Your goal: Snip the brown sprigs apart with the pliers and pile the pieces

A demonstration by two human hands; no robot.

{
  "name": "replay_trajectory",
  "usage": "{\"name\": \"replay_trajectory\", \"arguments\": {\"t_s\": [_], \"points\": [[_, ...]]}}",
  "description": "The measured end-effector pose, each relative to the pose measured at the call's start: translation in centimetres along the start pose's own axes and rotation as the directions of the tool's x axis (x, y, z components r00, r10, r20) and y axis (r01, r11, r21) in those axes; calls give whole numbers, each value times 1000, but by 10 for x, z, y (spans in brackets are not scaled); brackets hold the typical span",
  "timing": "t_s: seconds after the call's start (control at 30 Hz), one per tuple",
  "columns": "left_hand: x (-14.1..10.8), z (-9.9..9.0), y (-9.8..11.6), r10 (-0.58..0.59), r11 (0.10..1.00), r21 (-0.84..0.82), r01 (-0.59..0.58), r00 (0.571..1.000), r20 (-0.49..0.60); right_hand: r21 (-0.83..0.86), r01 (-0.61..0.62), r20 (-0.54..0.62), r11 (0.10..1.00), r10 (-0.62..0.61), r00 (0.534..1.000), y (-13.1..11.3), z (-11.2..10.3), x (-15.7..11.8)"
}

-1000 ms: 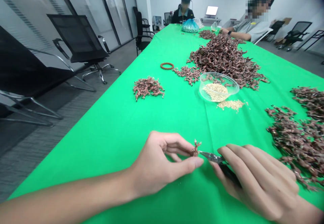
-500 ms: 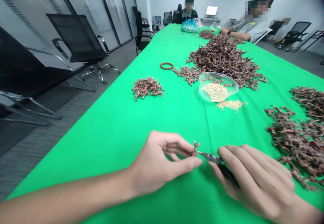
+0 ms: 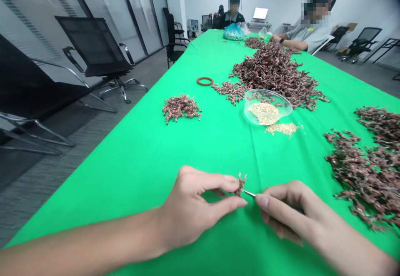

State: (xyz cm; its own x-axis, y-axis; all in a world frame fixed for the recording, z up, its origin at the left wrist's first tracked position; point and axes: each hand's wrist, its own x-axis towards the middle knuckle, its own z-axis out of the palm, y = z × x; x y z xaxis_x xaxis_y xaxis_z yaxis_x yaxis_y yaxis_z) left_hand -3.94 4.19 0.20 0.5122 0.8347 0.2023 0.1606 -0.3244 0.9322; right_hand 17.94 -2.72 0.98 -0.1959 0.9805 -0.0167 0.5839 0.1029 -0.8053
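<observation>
Left grip (image 3: 241, 192): small brown figure (image 3: 241, 183) pinched between fingertips, above green-covered counter (image 3: 140, 159) | Right grip (image 3: 261, 201): slim metal-tipped tool (image 3: 249, 193) held, its tip at the figure | Clear bowl (image 3: 268, 107): set before large brown pile (image 3: 275, 70)

Head-worn camera | forward and down along green table (image 3: 140, 155) (quite wide) | left hand (image 3: 193, 205), right hand (image 3: 296, 213) close in front

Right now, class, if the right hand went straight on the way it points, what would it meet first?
The small brown piece in the left hand; the metal tool seems to touch it, though depth is unclear.
</observation>
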Motion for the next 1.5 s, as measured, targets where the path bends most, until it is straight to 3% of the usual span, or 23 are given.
{"name": "replay_trajectory", "arguments": {"t_s": [0.1, 0.17, 0.2, 0.23, 0.3, 0.4, 0.63, 1.17, 1.5], "points": [[4, 1, 1, -85, 995, -46, 85, 996, 9, -52, 41, -3, 998, -41, 999, 2, -1, 3], [6, 1, 2, -167, 980, -104, 168, 986, 17, -255, 201, -132, 946, -240, 962, 7, 0, 6], [7, 2, 2, -206, 969, -132, 207, 978, 21, -392, 271, -214, 879, -374, 902, 10, 1, 7], [8, 2, 2, -238, 958, -158, 239, 971, 23, -536, 332, -255, 776, -524, 813, 14, 2, 8], [8, 2, 1, -274, 942, -191, 275, 961, 30, -740, 335, -214, 583, -677, 704, 21, 4, 9], [7, 2, 1, -293, 934, -200, 295, 955, 41, -842, 324, -145, 433, -758, 637, 27, 6, 8], [6, 2, 2, -302, 930, -197, 309, 951, 67, -894, 346, -52, 286, -831, 554, 25, 4, 5], [5, 0, -2, -260, 939, -197, 281, 958, 124, -886, 388, -14, 254, -851, 524, 24, 2, 7], [6, -1, 2, -311, 916, -221, 335, 941, 135, -893, 370, -31, 257, -854, 519, 21, 3, 7]]}}
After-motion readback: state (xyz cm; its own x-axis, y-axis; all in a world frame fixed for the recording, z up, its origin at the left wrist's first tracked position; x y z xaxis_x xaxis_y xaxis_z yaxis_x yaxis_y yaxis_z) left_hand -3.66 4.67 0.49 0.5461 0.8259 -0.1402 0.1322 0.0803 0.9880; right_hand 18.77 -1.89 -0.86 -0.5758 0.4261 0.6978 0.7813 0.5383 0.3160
